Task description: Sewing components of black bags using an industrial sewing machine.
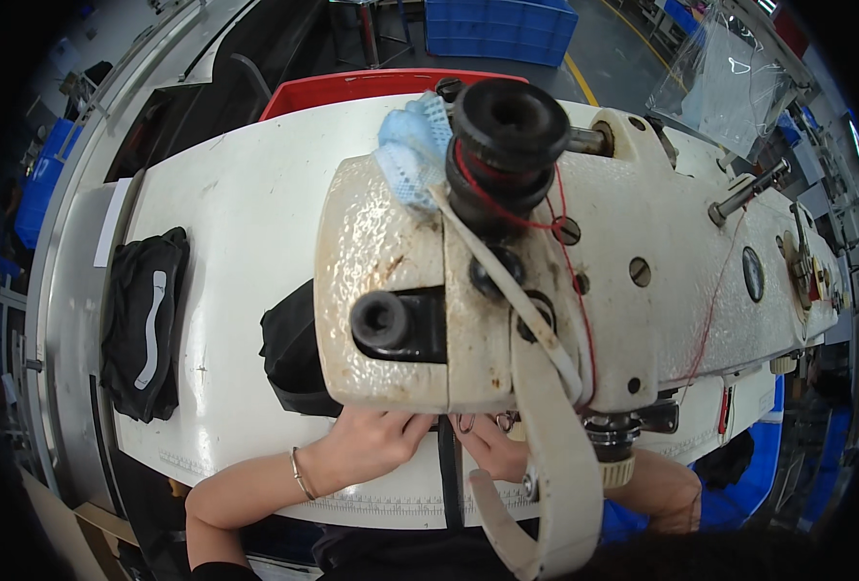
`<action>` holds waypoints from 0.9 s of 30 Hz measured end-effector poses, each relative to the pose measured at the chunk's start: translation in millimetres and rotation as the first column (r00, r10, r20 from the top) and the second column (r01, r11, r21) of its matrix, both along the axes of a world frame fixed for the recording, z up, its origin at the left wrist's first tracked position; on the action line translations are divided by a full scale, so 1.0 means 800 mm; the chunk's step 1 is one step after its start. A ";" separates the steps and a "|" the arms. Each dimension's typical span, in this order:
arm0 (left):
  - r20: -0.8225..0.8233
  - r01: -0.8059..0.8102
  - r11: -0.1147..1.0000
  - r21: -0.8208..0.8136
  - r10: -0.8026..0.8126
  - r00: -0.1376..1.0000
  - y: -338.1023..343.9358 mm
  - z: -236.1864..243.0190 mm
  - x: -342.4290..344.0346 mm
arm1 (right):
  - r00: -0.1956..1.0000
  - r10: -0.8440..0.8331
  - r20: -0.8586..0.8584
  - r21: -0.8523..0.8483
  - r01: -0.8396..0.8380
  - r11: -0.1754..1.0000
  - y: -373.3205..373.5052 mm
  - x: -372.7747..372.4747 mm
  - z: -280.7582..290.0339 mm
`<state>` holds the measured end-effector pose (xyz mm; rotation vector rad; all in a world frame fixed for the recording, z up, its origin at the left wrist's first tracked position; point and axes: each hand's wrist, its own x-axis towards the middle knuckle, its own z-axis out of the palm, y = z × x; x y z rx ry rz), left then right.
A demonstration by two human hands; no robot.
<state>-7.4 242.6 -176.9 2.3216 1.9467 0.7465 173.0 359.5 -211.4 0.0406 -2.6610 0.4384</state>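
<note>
An off-white sewing machine head (pixel 400 242) covers the middle of the view and hides its needle area. My left hand (pixel 376 447) is at its lower edge, fingers curled against black fabric (pixel 294 353) that comes out from beneath the head. Fingertips are partly hidden. My right hand (pixel 495 450) is just across a black strap (pixel 450 479), which runs toward me between the hands. Its fingers are bent and partly covered by the machine's curved off-white lever (pixel 565 465). Small metal loops (pixel 465 423) show at the right fingers; what they belong to is unclear.
A folded black fabric piece (pixel 149 329) with a pale curved strip lies on the white table (pixel 226 213) at left. Red thread runs over the machine, with a blue cloth (pixel 415 145) tucked behind its knob. Beyond stand a red bin (pixel 381 82) and a blue crate (pixel 502 29).
</note>
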 end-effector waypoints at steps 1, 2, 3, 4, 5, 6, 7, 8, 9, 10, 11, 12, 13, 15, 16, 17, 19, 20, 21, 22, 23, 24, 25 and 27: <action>-0.051 0.024 1.000 0.019 -0.023 0.998 0.001 0.007 0.000 | 0.998 0.027 0.053 0.048 -0.030 0.998 0.000 0.002 0.013; -0.051 0.023 1.000 0.022 -0.022 0.998 -0.001 0.003 -0.001 | 0.993 0.051 0.107 0.095 -0.061 0.994 0.000 0.004 0.021; -0.056 0.042 0.999 0.034 -0.040 0.998 -0.005 -0.006 -0.002 | 0.993 0.051 0.107 0.099 -0.061 0.993 -0.001 0.003 0.016; -0.054 0.069 0.996 0.051 -0.066 0.996 -0.004 -0.017 -0.003 | 0.986 0.018 0.168 -0.251 0.025 0.968 -0.004 0.004 0.004; -0.055 0.062 0.997 0.046 -0.059 0.997 -0.002 -0.024 -0.007 | 0.975 0.023 0.223 -0.574 0.112 0.811 -0.006 -0.001 -0.010; -0.059 0.037 0.999 0.028 -0.035 0.998 0.002 -0.031 -0.013 | 0.975 0.031 0.222 -0.577 0.106 0.810 -0.005 -0.006 -0.020; -0.064 0.019 1.000 0.016 -0.018 0.998 0.008 -0.030 -0.017 | 0.981 -0.002 0.193 -0.472 0.094 0.877 -0.003 -0.010 -0.027; -0.103 0.013 0.998 0.066 -0.006 0.995 0.013 -0.027 -0.018 | 0.987 -0.030 0.161 -0.359 0.087 0.929 0.000 -0.015 -0.032; -0.106 0.014 0.998 0.066 -0.007 0.994 0.012 -0.029 -0.020 | 0.991 -0.055 0.125 -0.240 0.084 0.967 0.003 -0.020 -0.037; -0.066 0.023 1.000 -0.021 -0.024 0.998 0.011 -0.035 -0.022 | 0.993 -0.074 0.090 -0.121 0.085 0.989 0.004 -0.024 -0.041; -0.025 0.035 0.994 -0.108 -0.038 0.999 0.009 -0.039 -0.024 | 0.995 -0.089 0.053 -0.001 0.089 0.996 0.005 -0.027 -0.043; -0.024 0.035 0.993 -0.112 -0.038 0.999 0.007 -0.040 -0.025 | 0.995 -0.089 0.054 -0.004 0.089 0.996 0.004 -0.028 -0.042; -0.026 0.024 0.992 -0.127 -0.028 0.999 0.008 -0.039 -0.024 | 0.996 -0.083 0.013 0.035 0.082 0.996 0.006 -0.027 -0.039; -0.028 0.010 0.990 -0.143 -0.015 0.999 0.009 -0.039 -0.023 | 0.997 -0.072 -0.028 0.074 0.074 0.995 0.011 -0.024 -0.025; -0.033 0.013 0.992 -0.122 -0.017 0.999 0.009 -0.040 -0.023 | 0.999 -0.047 -0.012 0.074 0.048 0.996 0.015 -0.023 -0.013; -0.037 0.016 0.995 -0.101 -0.019 0.999 0.009 -0.041 -0.024 | 1.000 -0.021 0.004 0.074 0.020 0.997 0.017 -0.023 -0.007; -0.039 0.017 0.994 -0.107 -0.021 0.999 0.010 -0.038 -0.024 | 0.999 -0.052 0.005 0.020 0.052 0.998 0.011 -0.027 -0.031; -0.040 0.021 0.993 -0.112 -0.026 0.999 0.012 -0.037 -0.024 | 0.996 -0.087 0.007 -0.033 0.087 0.996 0.009 -0.027 -0.040; -0.038 0.024 0.994 -0.111 -0.029 0.999 0.013 -0.036 -0.024 | 0.996 -0.090 0.008 -0.031 0.090 0.995 0.008 -0.023 -0.044; -0.032 0.017 0.995 -0.102 -0.020 0.999 0.013 -0.035 -0.025 | 0.996 -0.093 0.004 -0.024 0.093 0.995 0.007 -0.024 -0.041; -0.026 0.010 0.996 -0.092 -0.012 1.000 0.013 -0.034 -0.025 | 0.995 -0.097 0.001 -0.017 0.097 0.995 0.007 -0.024 -0.036; -0.026 0.009 0.996 -0.093 -0.011 1.000 0.012 -0.034 -0.026 | 0.995 -0.102 -0.003 -0.009 0.102 0.995 0.006 -0.024 -0.031; -0.026 0.011 0.994 -0.110 -0.013 1.000 0.012 -0.033 -0.026 | 0.994 -0.106 -0.005 0.000 0.106 0.994 0.005 -0.025 -0.026; -0.024 0.014 0.990 -0.142 -0.018 1.000 0.011 -0.030 -0.027 | 0.994 -0.108 -0.007 0.007 0.108 0.994 0.007 -0.026 -0.016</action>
